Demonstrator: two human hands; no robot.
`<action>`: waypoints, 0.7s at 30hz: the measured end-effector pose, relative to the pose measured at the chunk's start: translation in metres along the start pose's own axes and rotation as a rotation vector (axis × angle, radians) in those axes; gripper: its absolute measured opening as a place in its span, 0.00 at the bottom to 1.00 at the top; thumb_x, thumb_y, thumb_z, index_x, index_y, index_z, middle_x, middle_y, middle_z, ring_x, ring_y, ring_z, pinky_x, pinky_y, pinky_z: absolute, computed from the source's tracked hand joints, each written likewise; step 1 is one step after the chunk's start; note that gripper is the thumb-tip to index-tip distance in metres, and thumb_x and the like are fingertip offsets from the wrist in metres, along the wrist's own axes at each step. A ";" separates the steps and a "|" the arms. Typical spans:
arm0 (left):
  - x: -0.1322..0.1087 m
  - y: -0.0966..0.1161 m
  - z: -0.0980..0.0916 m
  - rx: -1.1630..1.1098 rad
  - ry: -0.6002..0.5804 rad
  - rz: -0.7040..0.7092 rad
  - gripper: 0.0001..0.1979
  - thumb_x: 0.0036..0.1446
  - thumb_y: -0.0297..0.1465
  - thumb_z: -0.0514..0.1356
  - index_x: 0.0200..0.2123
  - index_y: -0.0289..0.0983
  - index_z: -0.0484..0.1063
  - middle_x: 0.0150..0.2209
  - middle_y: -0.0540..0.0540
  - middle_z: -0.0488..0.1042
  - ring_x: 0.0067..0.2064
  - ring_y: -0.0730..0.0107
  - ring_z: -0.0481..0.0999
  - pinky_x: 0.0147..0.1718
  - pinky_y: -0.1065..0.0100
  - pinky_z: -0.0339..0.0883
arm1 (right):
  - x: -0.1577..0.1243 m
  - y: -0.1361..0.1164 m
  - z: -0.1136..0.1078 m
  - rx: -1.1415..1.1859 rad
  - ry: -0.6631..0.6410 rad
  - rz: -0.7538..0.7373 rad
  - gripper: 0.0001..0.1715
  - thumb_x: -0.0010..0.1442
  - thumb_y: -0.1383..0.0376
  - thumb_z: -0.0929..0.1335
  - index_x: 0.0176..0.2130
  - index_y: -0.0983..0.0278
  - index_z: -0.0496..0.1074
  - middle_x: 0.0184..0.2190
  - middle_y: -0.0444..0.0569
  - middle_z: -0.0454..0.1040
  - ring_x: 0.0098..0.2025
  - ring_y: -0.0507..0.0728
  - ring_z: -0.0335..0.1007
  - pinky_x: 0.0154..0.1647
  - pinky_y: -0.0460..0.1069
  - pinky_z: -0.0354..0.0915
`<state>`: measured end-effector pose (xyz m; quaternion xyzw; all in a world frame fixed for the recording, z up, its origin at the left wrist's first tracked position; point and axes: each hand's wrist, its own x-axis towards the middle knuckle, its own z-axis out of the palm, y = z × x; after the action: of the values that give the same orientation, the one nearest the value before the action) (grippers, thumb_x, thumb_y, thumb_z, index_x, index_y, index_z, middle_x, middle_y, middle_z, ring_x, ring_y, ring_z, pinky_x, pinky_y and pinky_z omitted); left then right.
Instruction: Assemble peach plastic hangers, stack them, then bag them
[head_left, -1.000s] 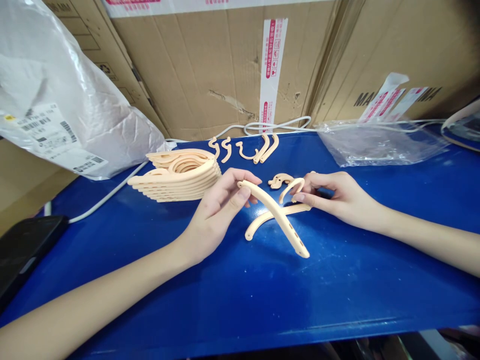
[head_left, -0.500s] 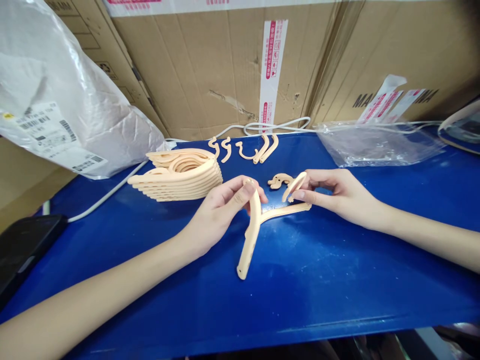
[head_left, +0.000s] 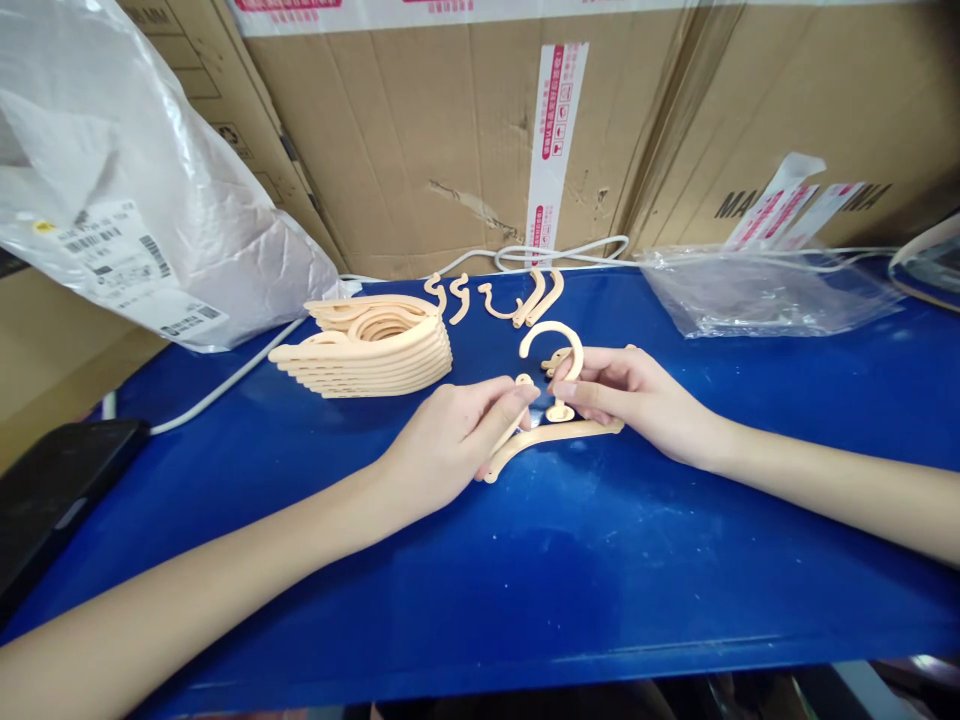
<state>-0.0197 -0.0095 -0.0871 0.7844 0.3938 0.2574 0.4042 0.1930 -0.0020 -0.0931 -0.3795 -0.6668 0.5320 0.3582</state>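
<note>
My left hand (head_left: 457, 425) pinches a cream plastic hanger arm (head_left: 524, 381); its end shows above the thumb and the fingers cover much of the rest. My right hand (head_left: 637, 390) is closed on a cream hanger hook (head_left: 576, 350), held upright with its curve on top and its flat base down. Just under both hands lies another curved hanger arm (head_left: 559, 432) on the blue table. Behind my right fingers another cream piece (head_left: 553, 362) is partly hidden.
A stack of cream folding hangers (head_left: 367, 350) stands at left. Several loose hook and arm pieces (head_left: 499, 305) lie at the back before cardboard boxes (head_left: 420, 130). A clear plastic bag (head_left: 765, 295) is at back right, a white parcel (head_left: 150, 190) and black phone (head_left: 67, 500) at left.
My left hand has turned the hanger arm, which no longer points toward me, and moved slightly right and down. My right hand has swung the hook upright, curve up.
</note>
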 end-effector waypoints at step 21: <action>0.001 -0.013 -0.002 0.963 0.115 0.417 0.19 0.71 0.38 0.42 0.34 0.36 0.65 0.21 0.51 0.72 0.20 0.70 0.71 0.18 0.70 0.47 | 0.003 0.008 -0.007 0.290 0.177 0.081 0.10 0.55 0.64 0.73 0.36 0.62 0.68 0.28 0.43 0.72 0.30 0.50 0.68 0.32 0.46 0.65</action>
<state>-0.0264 -0.0028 -0.0970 0.9276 0.3245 0.1647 -0.0842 0.1986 0.0045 -0.0993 -0.3957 -0.5331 0.6012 0.4447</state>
